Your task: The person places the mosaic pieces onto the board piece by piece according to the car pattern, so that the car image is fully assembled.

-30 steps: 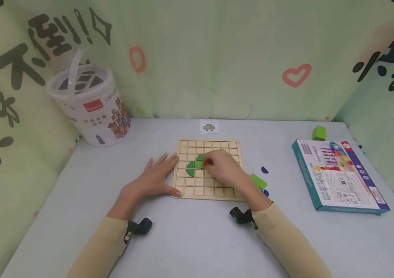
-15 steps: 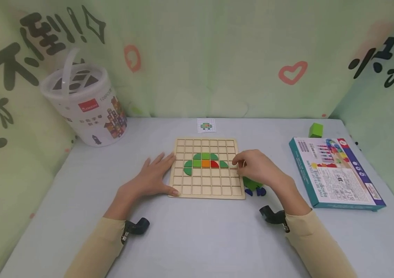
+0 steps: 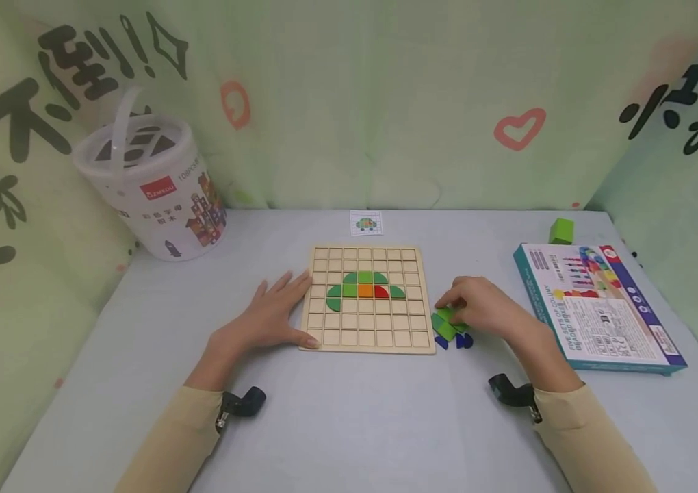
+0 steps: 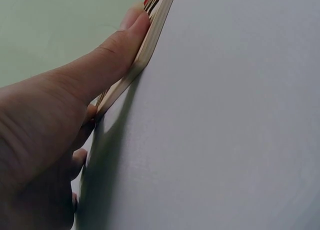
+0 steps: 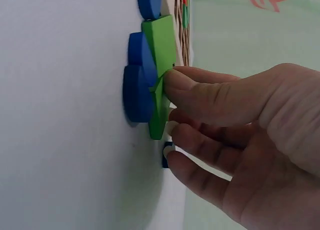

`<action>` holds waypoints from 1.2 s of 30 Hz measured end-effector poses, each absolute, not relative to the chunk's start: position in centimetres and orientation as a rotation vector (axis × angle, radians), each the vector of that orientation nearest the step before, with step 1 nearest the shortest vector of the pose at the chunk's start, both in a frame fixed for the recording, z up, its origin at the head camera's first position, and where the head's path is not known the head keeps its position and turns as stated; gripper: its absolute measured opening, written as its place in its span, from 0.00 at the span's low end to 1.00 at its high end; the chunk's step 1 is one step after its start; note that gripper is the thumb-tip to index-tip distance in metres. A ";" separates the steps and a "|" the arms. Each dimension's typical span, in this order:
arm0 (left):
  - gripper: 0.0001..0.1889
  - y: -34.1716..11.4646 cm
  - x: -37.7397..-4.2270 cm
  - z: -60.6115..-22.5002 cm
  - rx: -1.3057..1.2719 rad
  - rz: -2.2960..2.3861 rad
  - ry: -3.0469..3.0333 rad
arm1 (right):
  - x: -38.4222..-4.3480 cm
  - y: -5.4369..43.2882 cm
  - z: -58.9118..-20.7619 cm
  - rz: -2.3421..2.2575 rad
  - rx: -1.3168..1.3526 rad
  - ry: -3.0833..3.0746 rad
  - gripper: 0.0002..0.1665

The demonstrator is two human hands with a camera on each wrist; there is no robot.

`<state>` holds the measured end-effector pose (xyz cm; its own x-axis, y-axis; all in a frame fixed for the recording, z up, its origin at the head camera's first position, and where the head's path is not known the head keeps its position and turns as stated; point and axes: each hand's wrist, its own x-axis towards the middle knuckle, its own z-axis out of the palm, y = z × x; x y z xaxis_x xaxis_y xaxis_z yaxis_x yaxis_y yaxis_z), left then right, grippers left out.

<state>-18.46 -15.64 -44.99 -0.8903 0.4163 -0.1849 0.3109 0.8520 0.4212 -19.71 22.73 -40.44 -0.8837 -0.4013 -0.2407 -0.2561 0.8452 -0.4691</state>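
A wooden grid board [image 3: 367,337] lies on the table. My left hand [image 3: 272,311] rests on its left edge, fingers spread, thumb [image 4: 117,50] pressed on the near corner. Set in the grid are several green pieces [image 3: 350,291], an orange square [image 3: 365,291] and a red quarter-round piece [image 3: 381,292]. Beyond the board's right edge, my right hand [image 3: 487,308] reaches into a small pile of green blocks [image 3: 445,327]. Its thumb and index fingertips are right at a green block [image 5: 161,45]; I cannot tell whether they pinch one. Blue rounded pieces [image 5: 137,92] lie beside the pile.
A small card with a coloured grid picture [image 3: 366,222] lies behind the board. At the back left stands a white bucket with a handle [image 3: 158,198]. A flat toy box [image 3: 598,308] lies on the right, with a green block [image 3: 562,231] behind it.
My right hand has moved from over the middle of the board, past its right edge, to the green pile. The coloured pieces it covered now show. My left hand stays on the board.
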 end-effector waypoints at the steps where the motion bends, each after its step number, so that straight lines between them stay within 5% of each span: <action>1: 0.67 -15.6 -18.5 -45.0 0.550 0.566 2.757 | -19.7 22.8 -40.5 -0.635 -0.496 2.694 0.16; 13: 0.67 -15.7 -18.3 -45.0 0.535 0.574 2.755 | -20.2 21.9 -40.6 -0.749 -0.450 2.830 0.07; 36: 0.66 -15.7 -18.5 -45.0 0.550 0.568 2.737 | -20.7 8.7 -41.9 -1.008 -0.658 2.753 0.04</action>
<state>-18.52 -15.73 -44.96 -0.8845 0.4206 -0.2017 0.3057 0.8493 0.4304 -20.72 8.71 -41.89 -0.8952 -0.4452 0.0215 -0.3539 0.6806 -0.6415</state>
